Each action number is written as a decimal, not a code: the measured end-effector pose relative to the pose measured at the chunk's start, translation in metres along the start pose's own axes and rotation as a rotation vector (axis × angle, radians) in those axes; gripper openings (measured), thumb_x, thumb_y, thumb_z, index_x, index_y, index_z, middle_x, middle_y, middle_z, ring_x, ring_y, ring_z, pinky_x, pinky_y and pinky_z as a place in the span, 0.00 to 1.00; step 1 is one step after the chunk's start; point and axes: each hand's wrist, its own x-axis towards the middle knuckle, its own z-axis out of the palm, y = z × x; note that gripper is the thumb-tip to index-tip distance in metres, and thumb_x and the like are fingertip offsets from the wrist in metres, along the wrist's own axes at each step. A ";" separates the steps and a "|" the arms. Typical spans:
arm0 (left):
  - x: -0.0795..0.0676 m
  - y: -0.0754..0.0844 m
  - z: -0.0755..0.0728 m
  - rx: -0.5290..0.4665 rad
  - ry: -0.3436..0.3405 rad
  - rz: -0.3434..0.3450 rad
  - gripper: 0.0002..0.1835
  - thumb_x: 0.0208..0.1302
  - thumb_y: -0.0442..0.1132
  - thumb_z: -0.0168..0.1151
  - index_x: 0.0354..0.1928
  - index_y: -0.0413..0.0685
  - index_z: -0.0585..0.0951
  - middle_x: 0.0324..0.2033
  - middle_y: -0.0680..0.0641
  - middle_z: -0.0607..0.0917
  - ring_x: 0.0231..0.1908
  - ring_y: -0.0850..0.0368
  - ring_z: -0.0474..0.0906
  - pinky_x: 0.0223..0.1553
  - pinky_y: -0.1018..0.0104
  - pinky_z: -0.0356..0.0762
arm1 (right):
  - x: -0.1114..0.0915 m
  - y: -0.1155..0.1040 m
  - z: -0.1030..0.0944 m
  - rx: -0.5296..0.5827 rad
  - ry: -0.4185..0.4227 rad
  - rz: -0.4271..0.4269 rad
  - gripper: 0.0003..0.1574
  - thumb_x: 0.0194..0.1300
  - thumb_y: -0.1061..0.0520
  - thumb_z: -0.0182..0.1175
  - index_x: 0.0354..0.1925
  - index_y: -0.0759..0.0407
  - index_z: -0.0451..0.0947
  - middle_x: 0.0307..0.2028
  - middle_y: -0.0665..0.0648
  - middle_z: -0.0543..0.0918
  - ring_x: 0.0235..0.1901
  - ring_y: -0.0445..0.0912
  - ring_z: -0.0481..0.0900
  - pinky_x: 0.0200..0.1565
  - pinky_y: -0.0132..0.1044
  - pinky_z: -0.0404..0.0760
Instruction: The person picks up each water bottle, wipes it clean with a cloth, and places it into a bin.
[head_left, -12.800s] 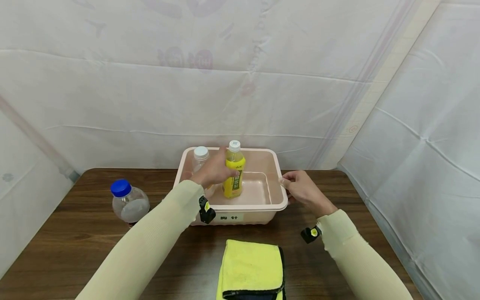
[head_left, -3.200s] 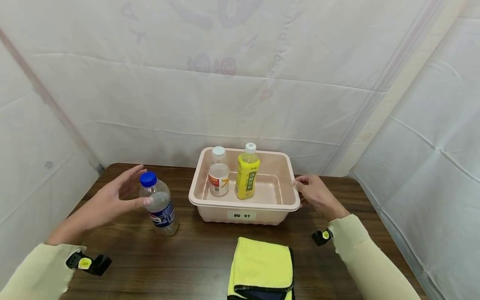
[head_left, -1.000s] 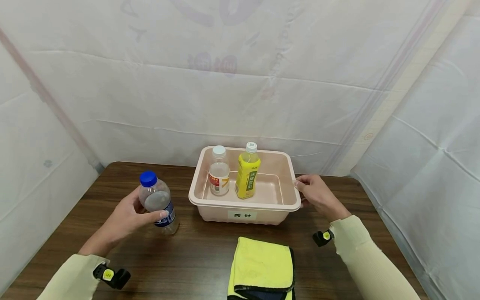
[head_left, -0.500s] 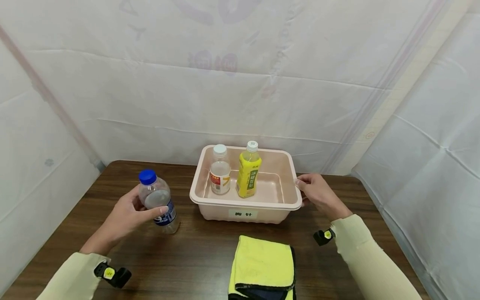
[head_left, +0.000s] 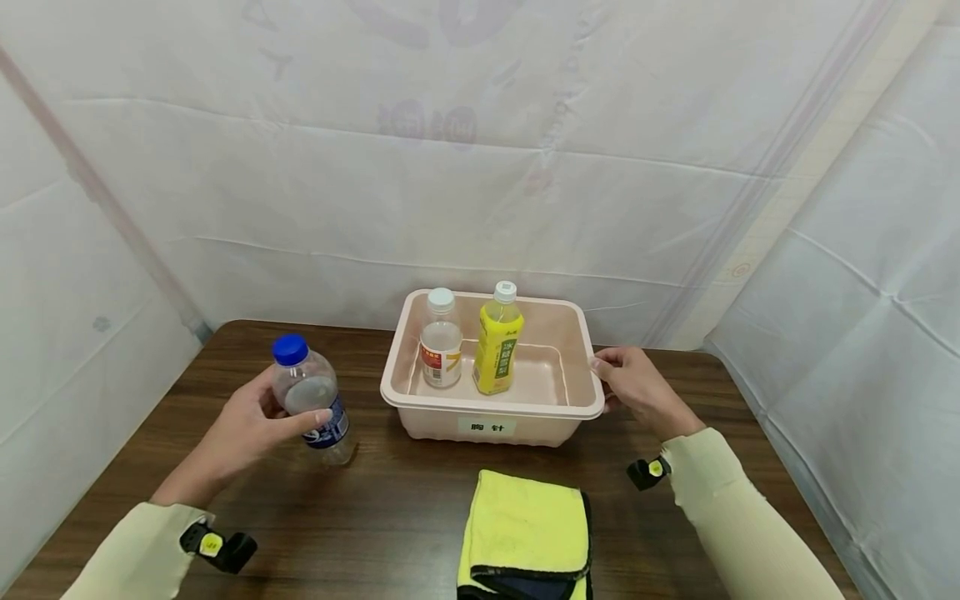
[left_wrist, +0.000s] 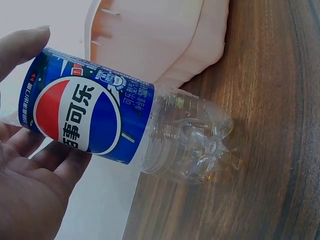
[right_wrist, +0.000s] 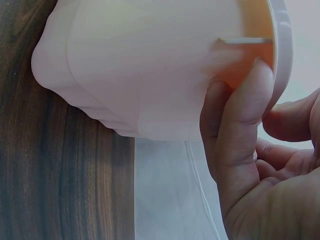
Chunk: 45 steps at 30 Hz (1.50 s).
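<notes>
Hands well apart here: left hand [head_left: 251, 429] wrapped round a Pepsi bottle [head_left: 311, 389], thumb across its front, other fingers mostly lost behind; right hand [head_left: 633, 385] pinching the right rim of a pink plastic tub [head_left: 431, 425]. Bottle's left of that tub, and whether its base touches the wood-grain table [head_left: 375, 525] is tough to call! Clear plastic, blue cap [head_left: 290, 349], glossy wrap: 事可乐 reads clean, the first character slipping round the curve. Smooth tub, rounded corners, tag [head_left: 487, 427] saying 胸针. Two upright inside: a white-capped clear bottle [head_left: 442, 337], label's small print illegible, and a yellow-wrapped bottle [head_left: 495, 350]. Up front, a folded yellow cloth [head_left: 532, 525], black-edged, cut off by the frame. Behind, creased white sheeting [head_left: 450, 208], faintly printed.
</notes>
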 end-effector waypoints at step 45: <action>-0.011 0.019 0.001 0.026 -0.025 0.067 0.33 0.66 0.40 0.73 0.69 0.49 0.70 0.57 0.39 0.83 0.49 0.72 0.82 0.46 0.74 0.84 | 0.001 0.002 0.000 -0.009 -0.002 -0.001 0.25 0.83 0.54 0.49 0.64 0.73 0.74 0.41 0.65 0.86 0.31 0.49 0.86 0.31 0.40 0.88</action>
